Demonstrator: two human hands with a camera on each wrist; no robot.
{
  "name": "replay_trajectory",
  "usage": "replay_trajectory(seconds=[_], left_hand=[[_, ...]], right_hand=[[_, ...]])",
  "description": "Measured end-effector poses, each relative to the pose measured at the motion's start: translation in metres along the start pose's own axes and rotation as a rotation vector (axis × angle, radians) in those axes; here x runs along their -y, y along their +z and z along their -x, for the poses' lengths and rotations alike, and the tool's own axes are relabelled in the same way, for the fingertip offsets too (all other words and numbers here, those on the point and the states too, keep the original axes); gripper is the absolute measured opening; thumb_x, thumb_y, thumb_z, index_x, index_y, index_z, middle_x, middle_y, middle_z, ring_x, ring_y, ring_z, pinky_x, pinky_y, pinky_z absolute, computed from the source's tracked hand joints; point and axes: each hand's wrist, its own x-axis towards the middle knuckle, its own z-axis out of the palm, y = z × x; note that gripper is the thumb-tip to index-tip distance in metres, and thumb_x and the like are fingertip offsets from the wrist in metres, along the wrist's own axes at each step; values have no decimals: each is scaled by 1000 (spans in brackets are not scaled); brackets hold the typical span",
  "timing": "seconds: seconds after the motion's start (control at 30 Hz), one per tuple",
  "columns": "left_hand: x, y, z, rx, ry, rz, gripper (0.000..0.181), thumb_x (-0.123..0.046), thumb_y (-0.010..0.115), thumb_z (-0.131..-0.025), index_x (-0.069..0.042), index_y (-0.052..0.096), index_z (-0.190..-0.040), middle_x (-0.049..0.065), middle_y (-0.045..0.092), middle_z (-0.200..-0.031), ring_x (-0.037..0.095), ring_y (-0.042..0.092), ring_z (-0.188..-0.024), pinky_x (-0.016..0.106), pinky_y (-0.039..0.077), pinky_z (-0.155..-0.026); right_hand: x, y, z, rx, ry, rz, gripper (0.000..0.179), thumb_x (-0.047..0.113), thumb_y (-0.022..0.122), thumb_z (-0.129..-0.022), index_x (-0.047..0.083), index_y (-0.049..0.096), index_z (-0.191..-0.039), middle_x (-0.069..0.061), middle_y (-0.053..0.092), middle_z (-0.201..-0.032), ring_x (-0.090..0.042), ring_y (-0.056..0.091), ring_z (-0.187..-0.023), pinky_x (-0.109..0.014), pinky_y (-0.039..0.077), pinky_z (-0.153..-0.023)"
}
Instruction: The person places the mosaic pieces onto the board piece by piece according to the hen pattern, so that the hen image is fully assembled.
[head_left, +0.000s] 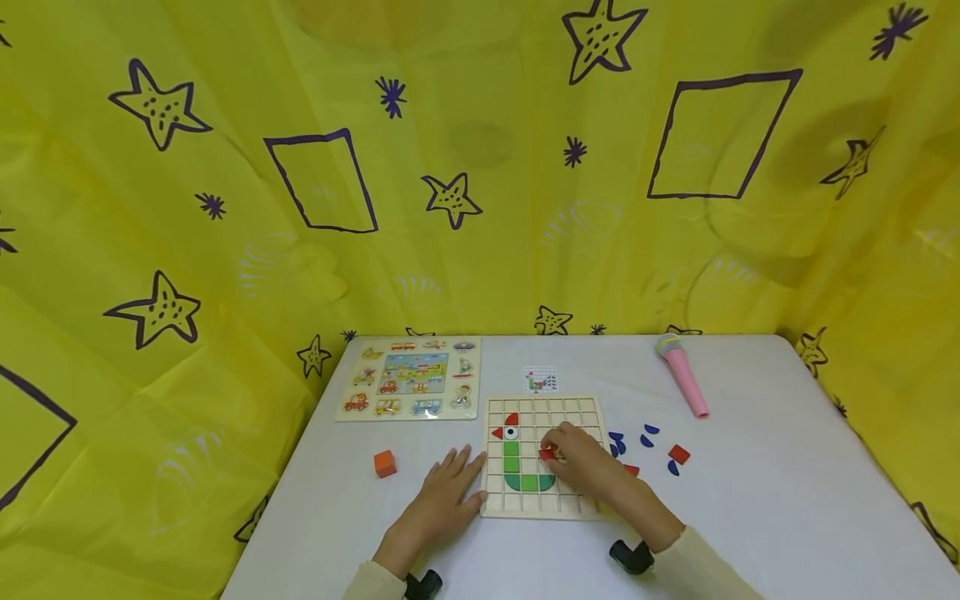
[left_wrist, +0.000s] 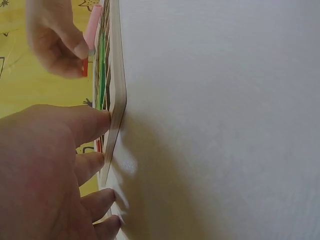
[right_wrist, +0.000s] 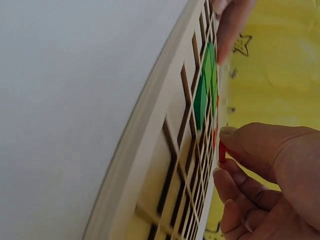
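A wooden grid board [head_left: 495, 500] lies on the white table, with red, white and green pieces set into its squares in a bird-like shape. Between thumb and fingertips, my right hand [head_left: 581, 460] pinches a small red piece [right_wrist: 222, 152] just above the board's middle. In the head view that red piece [head_left: 547, 454] is partly covered by the fingers. My left hand [head_left: 444, 498] lies on the table with fingers spread, its fingertips touching the board's left edge. The left wrist view shows those fingers [left_wrist: 92, 122] extended against the wooden rim.
Right of the board lie several blue half-round pieces [head_left: 648, 430] and a red square [head_left: 679, 454]. A pink toy microphone [head_left: 686, 379] is farther back. Behind the board sits a small pattern card [head_left: 540, 381]. To the left are a picture puzzle [head_left: 416, 375] and an orange block [head_left: 385, 463].
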Motion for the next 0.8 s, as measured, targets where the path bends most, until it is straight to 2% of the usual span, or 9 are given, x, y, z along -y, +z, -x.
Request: replay_trajectory(seconds=[0.17, 0.3, 0.8], left_hand=[[-2, 0, 1, 5, 5, -6, 64, -43, 58, -106, -23, 40, -164, 10, 32, -173, 38, 22, -161, 64, 22, -128], [-3, -2, 3, 3, 12, -8, 64, -42, 59, -105, -22, 41, -164, 12, 33, -172, 39, 24, -161, 65, 22, -128], [-5, -4, 3, -1, 11, -12, 64, -41, 59, -106, -21, 41, -164, 13, 33, -172, 40, 24, -161, 65, 22, -127]], right_hand=[[4, 12, -7, 23, -95, 15, 9, 11, 78, -95, 13, 72, -101, 3, 60, -95, -13, 53, -86, -33, 55, -80], [5, 17, -8, 31, -150, 26, 9, 10, 78, -95, 14, 70, -94, 5, 57, -91, -12, 52, -83, -29, 52, -76], [14, 14, -11, 68, -131, 59, 5, 12, 77, -96, 14, 73, -94, 5, 59, -90, -12, 54, -84, -33, 56, -79]])
